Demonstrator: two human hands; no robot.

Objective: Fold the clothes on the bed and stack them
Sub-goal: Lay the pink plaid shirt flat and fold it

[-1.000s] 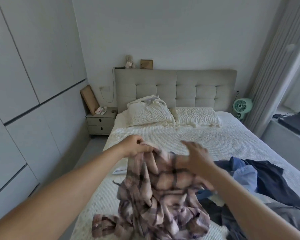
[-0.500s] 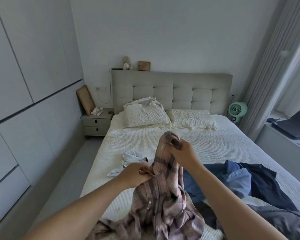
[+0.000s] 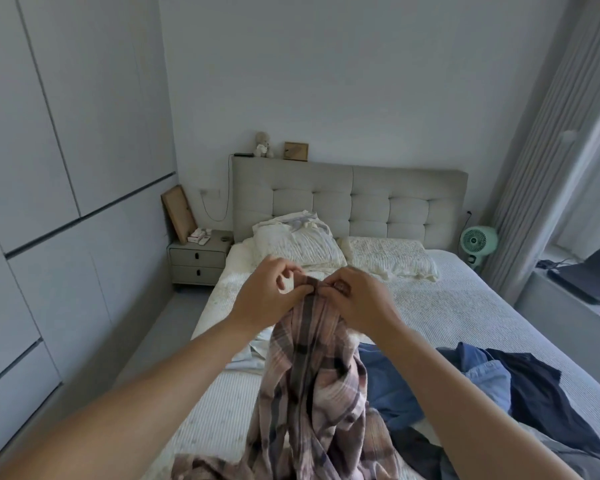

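Hands met, raised; plaid shirt [image 3: 312, 393] hangs below both grips.

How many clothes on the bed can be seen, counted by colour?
Pink plaid: 1, the shirt pinched at the top by the left hand and the right hand
Blue: 1, the blue garment
Dark navy: 1, the dark garment
Grey: 1, the grey garment
White: 1, the white garment
Total: 5

Head-worn view, facing forward-down, bed [image 3: 447, 306] close
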